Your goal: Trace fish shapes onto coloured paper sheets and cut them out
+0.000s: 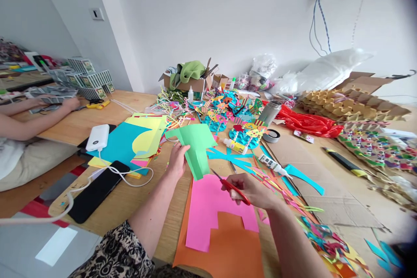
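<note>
My left hand [177, 160] pinches a cut, creased piece of green paper [196, 144] by its left edge, holding it up above the table. In my right hand [252, 190] is a pair of red-handled scissors [232, 186], its dark tip pointing up and left, close to the paper's lower end but apart from it. Under my hands lies a pink sheet [202, 208] with a notch cut from its lower side. It rests on an orange sheet [234, 247].
Left are a black phone [97, 191], a white power bank [98, 137] with a cable, and blue paper [120, 143]. Glue bottles [272, 163], paper fish crafts [247, 132] and a steel flask [270, 113] stand ahead. Scraps [329, 239] lie right. A co-worker's arms [35, 117] show far left.
</note>
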`<move>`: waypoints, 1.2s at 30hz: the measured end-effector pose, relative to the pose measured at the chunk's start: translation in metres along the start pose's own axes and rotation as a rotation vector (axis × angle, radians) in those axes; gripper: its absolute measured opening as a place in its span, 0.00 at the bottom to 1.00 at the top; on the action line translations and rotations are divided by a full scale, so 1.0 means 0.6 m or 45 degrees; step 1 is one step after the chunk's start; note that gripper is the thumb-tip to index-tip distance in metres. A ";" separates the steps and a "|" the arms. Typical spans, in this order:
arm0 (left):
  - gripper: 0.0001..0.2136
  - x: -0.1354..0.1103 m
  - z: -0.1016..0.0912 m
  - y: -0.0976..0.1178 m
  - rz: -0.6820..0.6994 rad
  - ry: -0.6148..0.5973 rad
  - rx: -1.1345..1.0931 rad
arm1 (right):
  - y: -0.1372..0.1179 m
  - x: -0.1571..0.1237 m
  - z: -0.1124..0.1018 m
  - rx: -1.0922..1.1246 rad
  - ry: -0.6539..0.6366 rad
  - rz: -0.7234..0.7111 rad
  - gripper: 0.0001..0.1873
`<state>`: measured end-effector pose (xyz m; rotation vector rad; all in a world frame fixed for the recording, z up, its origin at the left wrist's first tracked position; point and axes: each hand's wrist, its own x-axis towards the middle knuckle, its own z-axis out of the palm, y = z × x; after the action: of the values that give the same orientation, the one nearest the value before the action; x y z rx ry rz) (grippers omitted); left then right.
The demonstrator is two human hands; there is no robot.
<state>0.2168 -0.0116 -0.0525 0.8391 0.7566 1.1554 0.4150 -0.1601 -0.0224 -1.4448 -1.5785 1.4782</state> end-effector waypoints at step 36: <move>0.19 -0.019 0.001 0.013 -0.168 -0.412 0.197 | -0.056 0.038 -0.110 -0.593 -0.316 0.018 0.31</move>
<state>0.2110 -0.0210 -0.0448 1.0598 0.6265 0.8250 0.4565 -0.1102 0.0195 -1.5602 -2.1796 1.3982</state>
